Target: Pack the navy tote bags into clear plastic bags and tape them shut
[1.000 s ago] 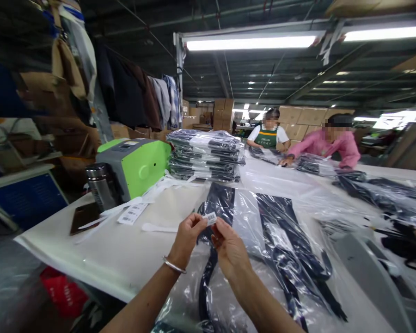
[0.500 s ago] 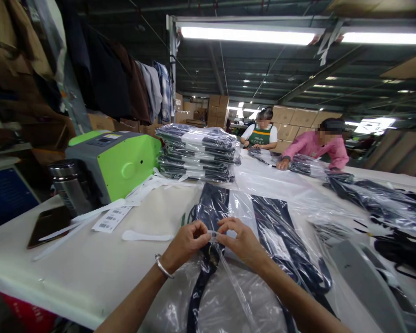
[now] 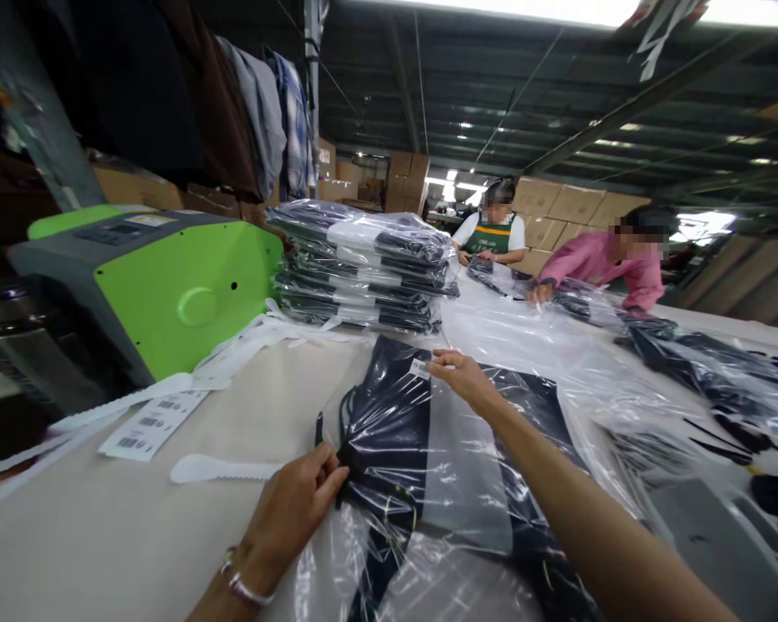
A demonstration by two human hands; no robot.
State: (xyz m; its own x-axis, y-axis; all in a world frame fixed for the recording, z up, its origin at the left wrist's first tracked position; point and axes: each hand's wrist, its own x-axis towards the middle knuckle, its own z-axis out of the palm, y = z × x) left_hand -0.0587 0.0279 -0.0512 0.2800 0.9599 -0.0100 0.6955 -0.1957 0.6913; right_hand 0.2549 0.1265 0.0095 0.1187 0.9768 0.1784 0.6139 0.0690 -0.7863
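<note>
A navy folded cloth item (image 3: 392,415) with dark straps lies in a clear plastic bag (image 3: 470,484) on the table in front of me. At the bag's left side, my left hand (image 3: 302,492) is closed in a pinch on the plastic, and taut creases fan out from its fingertips. My right hand (image 3: 463,380) reaches over the upper part of the item. Its fingertips are drawn together beside a small printed label (image 3: 420,369); what they hold, if anything, is hidden. A pale panel (image 3: 463,458) shows in the middle of the item.
A stack of bagged dark items (image 3: 363,272) stands behind. To the left are a green and grey machine (image 3: 194,294), a metal flask (image 3: 13,345), white strips (image 3: 220,468) and a barcode sheet (image 3: 149,423). Two co-workers (image 3: 493,229) handle bagged goods across the table. A grey object (image 3: 706,527) lies right.
Both hands were together, pinching a clear strip over the item. They have parted: the left moved left and down, the right upward beside the label. The view has shifted closer.
</note>
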